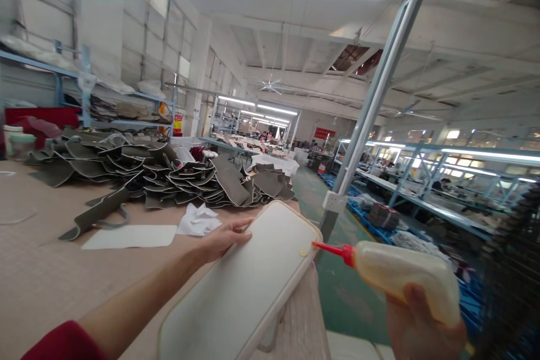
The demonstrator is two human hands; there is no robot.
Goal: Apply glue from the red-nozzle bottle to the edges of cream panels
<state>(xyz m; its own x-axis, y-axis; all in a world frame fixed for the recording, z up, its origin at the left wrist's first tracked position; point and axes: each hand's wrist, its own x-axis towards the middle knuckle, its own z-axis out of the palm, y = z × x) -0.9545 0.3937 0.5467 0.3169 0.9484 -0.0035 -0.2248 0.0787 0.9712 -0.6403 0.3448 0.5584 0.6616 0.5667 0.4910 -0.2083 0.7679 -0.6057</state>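
Observation:
My left hand [228, 238] grips the far left edge of a long white panel with rounded corners [240, 287], thumb on its face. The panel is tilted up over the table edge. In my right hand [422, 323] is a squeeze bottle [405, 270] of yellowish glue-like liquid, lying nearly level. Its red nozzle [335, 250] points left, the tip at the panel's upper right edge. A small yellow smear [302, 253] shows on the panel close to the tip.
A heap of grey-brown cut pieces [177, 174] covers the back of the table [46, 287]. Nearer lie one curled piece [99, 211], a flat white sheet [130, 236] and crumpled white paper [198, 219]. A metal post [371, 90] rises beyond the panel.

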